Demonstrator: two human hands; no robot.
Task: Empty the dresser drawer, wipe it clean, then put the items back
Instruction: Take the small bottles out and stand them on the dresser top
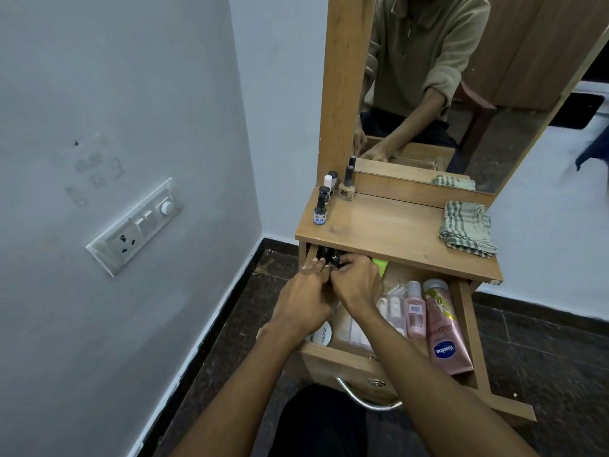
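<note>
While left hand (308, 293) and right hand (354, 285) grip dark bottles (333, 258) (count unclear), three bottles (320, 206) on top.

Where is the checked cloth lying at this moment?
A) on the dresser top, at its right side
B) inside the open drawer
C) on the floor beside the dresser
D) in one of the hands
A: the cloth lies folded on the right of the dresser top, while both hands, left hand and right hand, are busy with small dark bottles at the back left of the drawer.
</note>
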